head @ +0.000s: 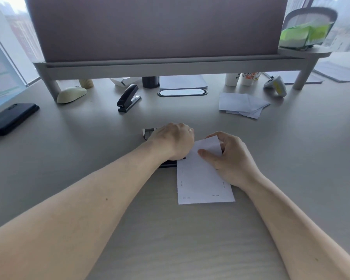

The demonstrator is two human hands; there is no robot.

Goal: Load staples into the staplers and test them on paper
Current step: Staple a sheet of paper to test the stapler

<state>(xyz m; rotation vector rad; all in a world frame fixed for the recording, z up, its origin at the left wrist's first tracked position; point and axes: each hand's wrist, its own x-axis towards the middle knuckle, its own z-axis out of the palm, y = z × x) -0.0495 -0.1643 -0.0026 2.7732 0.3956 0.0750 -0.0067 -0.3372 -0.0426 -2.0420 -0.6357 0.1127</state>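
Observation:
My left hand [173,140] presses down as a fist on a black stapler [167,163], most of which it hides; only the stapler's near end shows under the wrist. A white paper slip [202,180] with several staples along its edges lies on the desk, its far end tucked toward the stapler. My right hand [228,158] pinches that far end, thumb on top. A small staple box [148,132] peeks out behind the left hand. A second black stapler [129,98] stands shut farther back on the left.
A stack of white paper slips [241,105] lies at the back right. A black phone [10,118] rests at the left edge, a cream mouse [71,94] under the monitor shelf [170,65]. Cups [242,78] and a game controller [276,85] sit behind.

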